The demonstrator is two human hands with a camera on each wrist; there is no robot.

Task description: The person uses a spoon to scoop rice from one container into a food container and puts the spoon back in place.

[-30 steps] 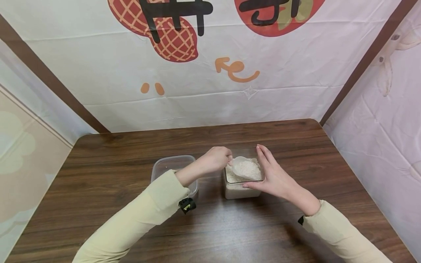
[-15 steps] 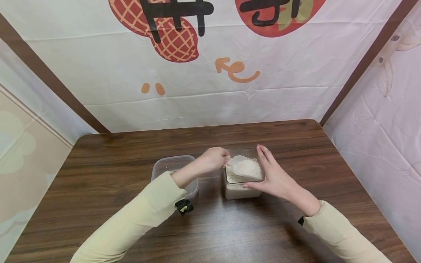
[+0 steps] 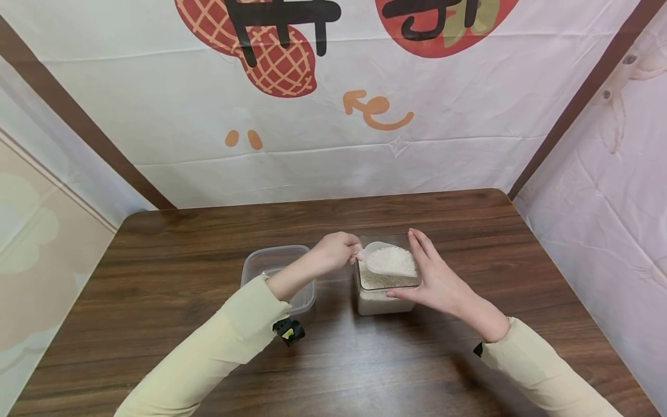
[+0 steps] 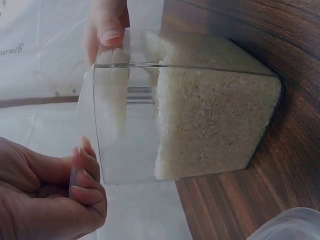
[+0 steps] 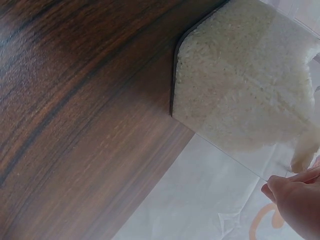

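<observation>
My left hand (image 3: 336,252) pinches the handle of a white scoop (image 3: 389,259) heaped with rice. The scoop is at the mouth of a clear square container (image 3: 385,305), level with its rim and above the rice inside. In the left wrist view, curled fingers (image 4: 90,187) hold the scoop handle, and rice fills much of the clear container (image 4: 215,120). My right hand (image 3: 443,281) grips the container's upper right part, thumb on the near side and fingers on the far side. The right wrist view shows part of a hand (image 5: 297,200) at the rim.
A clear plastic box (image 3: 276,251) without a lid on it stands left of the rice container, partly hidden by the left forearm. Both rest on a dark wooden table (image 3: 333,370). A white printed cloth (image 3: 323,168) hangs behind the table's far edge.
The scoop has risen out of the rice toward the rim, with its load of rice. The left hand has shifted slightly left with it. The right hand and container stay put.
</observation>
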